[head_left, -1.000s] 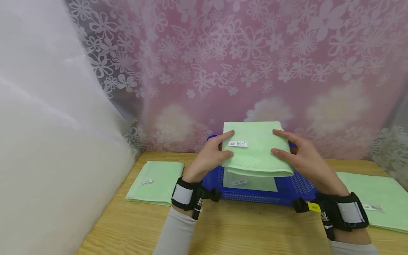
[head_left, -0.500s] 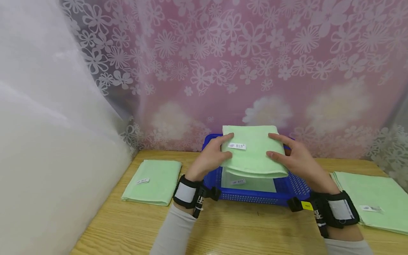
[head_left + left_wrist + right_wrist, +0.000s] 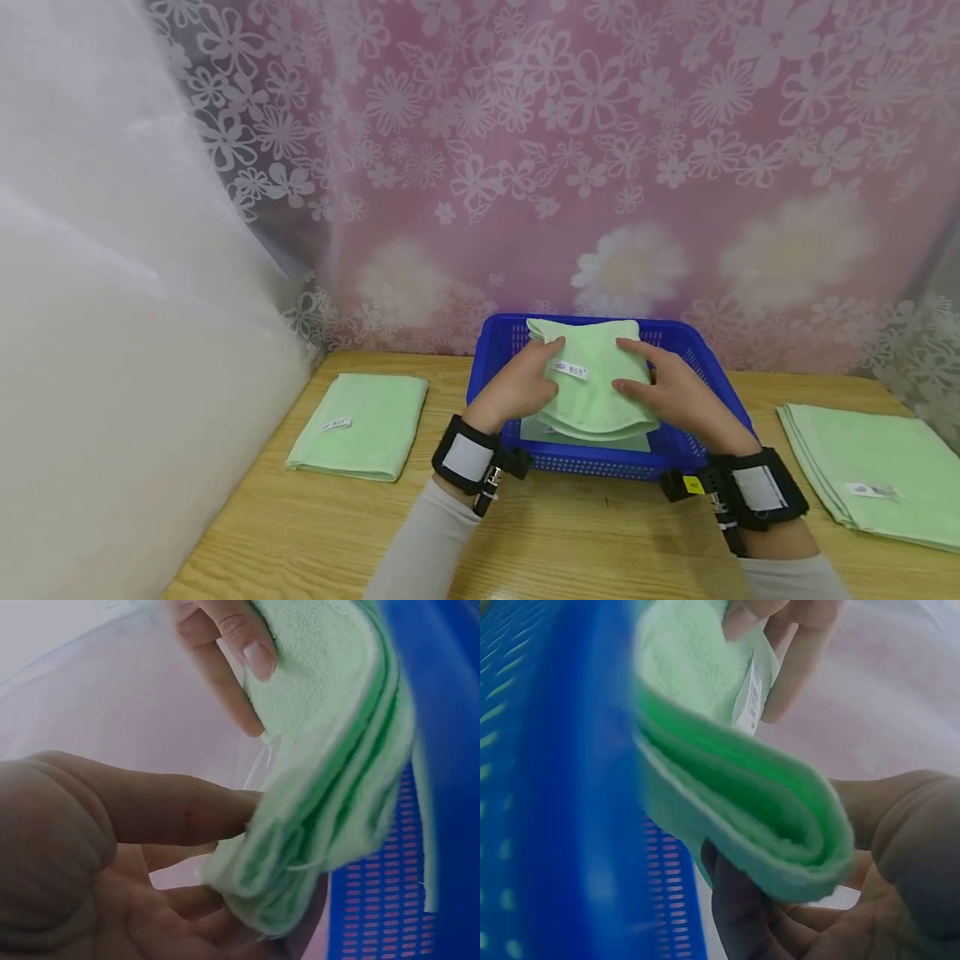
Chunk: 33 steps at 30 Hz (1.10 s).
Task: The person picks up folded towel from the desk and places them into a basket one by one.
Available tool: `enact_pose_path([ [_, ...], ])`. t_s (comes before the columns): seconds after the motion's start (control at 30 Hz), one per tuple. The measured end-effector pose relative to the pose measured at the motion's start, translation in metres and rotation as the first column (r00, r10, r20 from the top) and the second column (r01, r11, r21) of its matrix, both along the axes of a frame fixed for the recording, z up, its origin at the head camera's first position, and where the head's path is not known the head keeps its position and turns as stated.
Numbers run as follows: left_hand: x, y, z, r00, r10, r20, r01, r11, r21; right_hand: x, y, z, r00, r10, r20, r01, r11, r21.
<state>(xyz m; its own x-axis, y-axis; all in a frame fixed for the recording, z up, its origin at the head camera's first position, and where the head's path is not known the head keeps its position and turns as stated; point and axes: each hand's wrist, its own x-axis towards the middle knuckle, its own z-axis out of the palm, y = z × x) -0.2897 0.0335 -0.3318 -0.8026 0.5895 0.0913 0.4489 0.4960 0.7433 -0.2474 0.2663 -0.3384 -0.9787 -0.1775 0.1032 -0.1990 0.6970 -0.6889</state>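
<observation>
In the head view a folded pale green towel (image 3: 600,404) with a white label sits over the blue plastic basket (image 3: 592,464). My left hand (image 3: 517,387) pinches its left side, thumb on top and fingers below. The right hand (image 3: 675,396) grips the opposite side likewise. Folded layers of the towel (image 3: 322,772) show between the left thumb and fingers in the left wrist view. Seen from the right wrist, the rounded fold (image 3: 810,840) lies within the right hand's grasp. Beneath, another green towel (image 3: 637,442) lies in the basket, mostly covered.
A folded green towel (image 3: 363,429) lies on the wooden table (image 3: 300,533) to the left of the basket. Another, larger folded green towel (image 3: 885,467) is at the right. A pink floral curtain (image 3: 480,167) hangs behind the table, and a white sheet (image 3: 112,292) borders the left.
Both hands have lowered the held towel toward the basket and drawn closer together. The towel now bows, and more of the basket's far rim shows. The side towels stay put.
</observation>
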Motion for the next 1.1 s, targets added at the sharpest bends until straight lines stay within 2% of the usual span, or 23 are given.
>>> enact_pose_path([
  [0.17, -0.003, 0.006, -0.011, 1.0, 0.001, 0.001, -0.001, 0.995, -0.104, -0.005, -0.001, -0.013, 1.0, -0.002, -0.018, 0.003, 0.997, 0.077],
  [0.33, -0.005, 0.011, -0.018, 1.0, 0.009, 0.005, -0.008, 0.988, -0.153, -0.008, -0.004, -0.022, 1.0, 0.008, -0.003, -0.008, 0.997, 0.073],
  [0.63, -0.005, 0.016, -0.028, 0.999, 0.012, 0.036, -0.003, 0.972, -0.233, -0.006, -0.01, -0.028, 0.998, 0.021, 0.063, -0.027, 0.995, 0.093],
  [0.87, -0.004, 0.018, -0.029, 0.999, 0.03, 0.011, -0.026, 0.966, -0.256, -0.005, -0.011, -0.029, 0.999, 0.019, 0.046, -0.024, 0.993, 0.116],
  [1.1, -0.009, 0.016, -0.033, 1.0, 0.019, 0.008, -0.017, 0.968, -0.25, -0.005, -0.009, -0.03, 0.999, -0.008, 0.038, 0.003, 0.991, 0.131],
])
